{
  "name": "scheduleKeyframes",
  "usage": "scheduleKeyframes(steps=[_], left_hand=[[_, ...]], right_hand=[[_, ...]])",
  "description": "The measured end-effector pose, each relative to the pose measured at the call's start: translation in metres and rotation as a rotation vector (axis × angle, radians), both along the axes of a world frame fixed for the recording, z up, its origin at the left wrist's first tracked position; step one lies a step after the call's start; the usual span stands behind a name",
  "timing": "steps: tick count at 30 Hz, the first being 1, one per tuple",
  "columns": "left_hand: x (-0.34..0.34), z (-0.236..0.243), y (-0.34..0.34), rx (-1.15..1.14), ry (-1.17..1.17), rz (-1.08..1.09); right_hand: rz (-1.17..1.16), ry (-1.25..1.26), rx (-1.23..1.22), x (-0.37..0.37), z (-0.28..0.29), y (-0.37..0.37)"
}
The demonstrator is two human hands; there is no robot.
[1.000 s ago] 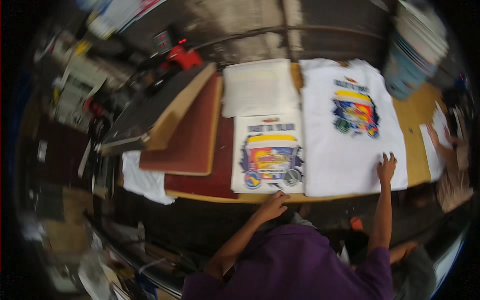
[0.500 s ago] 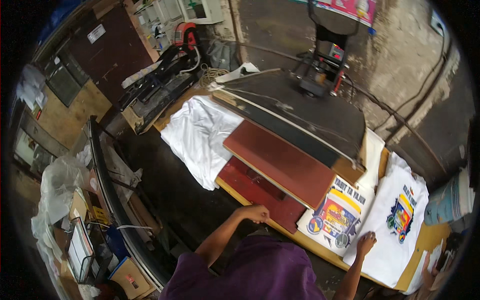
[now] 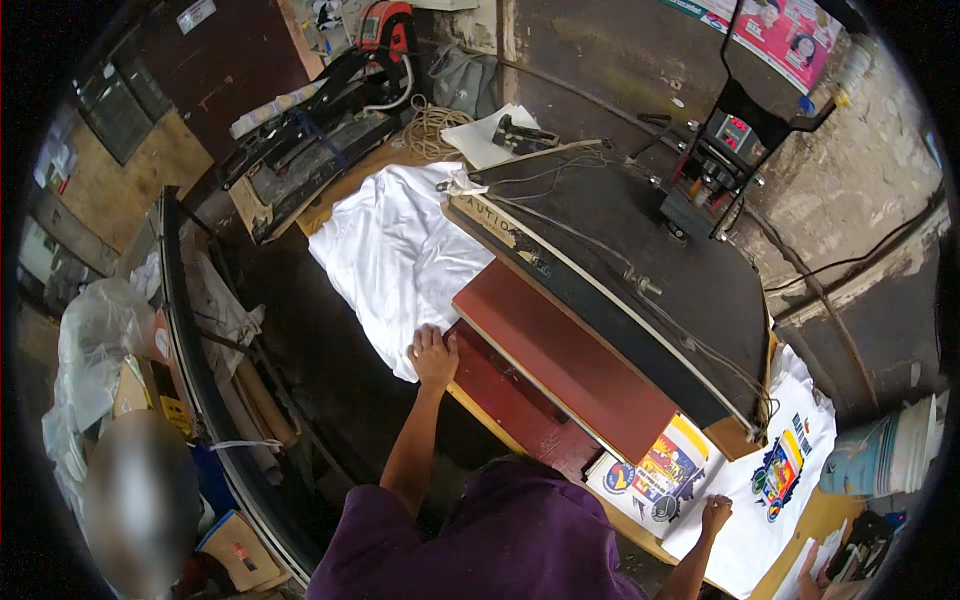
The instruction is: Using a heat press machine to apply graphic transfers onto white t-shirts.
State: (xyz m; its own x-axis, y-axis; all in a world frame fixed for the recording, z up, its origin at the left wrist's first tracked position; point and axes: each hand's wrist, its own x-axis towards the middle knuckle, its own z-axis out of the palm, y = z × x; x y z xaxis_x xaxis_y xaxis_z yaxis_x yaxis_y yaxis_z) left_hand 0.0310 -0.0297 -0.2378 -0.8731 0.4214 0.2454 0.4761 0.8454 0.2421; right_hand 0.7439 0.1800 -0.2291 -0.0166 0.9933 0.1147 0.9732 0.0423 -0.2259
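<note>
My left hand (image 3: pixel 433 356) lies open, fingers spread, on the near edge of a heap of white cloth (image 3: pixel 395 255). Beside it is the left end of a dark red board (image 3: pixel 530 405), under a raised red-brown board (image 3: pixel 565 355). My right hand (image 3: pixel 716 514) is closed, fingers curled, at the left edge of a white T-shirt (image 3: pixel 740 530) with a colourful print. Whether it grips the fabric is hidden. Left of that hand lies a white piece with a similar print (image 3: pixel 655 475), partly covered by the red-brown board.
A large dark press or table (image 3: pixel 630 250) with loose cables stands behind the boards. A black machine with a red display (image 3: pixel 715 150) is at the back right. A bucket (image 3: pixel 880 450) stands at right. A dark rail (image 3: pixel 200 340) and bagged clutter (image 3: pixel 100 350) lie left.
My left hand has moved left and away from me, from the dark red board's front edge to the white cloth, and its fingers have opened. My right hand stays by the printed T-shirt. The view has shifted.
</note>
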Motion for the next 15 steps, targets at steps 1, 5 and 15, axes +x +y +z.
scheduleKeyframes(steps=[1,5,15], left_hand=[[-0.001,0.002,0.0,0.032,-0.018,-0.009],[-0.002,0.013,0.006,0.065,-0.063,0.023],[0.041,-0.008,-0.018,0.316,0.041,0.034]], right_hand=[[0.084,-0.037,-0.006,0.006,-0.001,0.001],[0.144,-0.048,-0.039,0.028,-0.007,0.01],[0.176,0.243,-0.28,0.065,-0.018,0.043]])
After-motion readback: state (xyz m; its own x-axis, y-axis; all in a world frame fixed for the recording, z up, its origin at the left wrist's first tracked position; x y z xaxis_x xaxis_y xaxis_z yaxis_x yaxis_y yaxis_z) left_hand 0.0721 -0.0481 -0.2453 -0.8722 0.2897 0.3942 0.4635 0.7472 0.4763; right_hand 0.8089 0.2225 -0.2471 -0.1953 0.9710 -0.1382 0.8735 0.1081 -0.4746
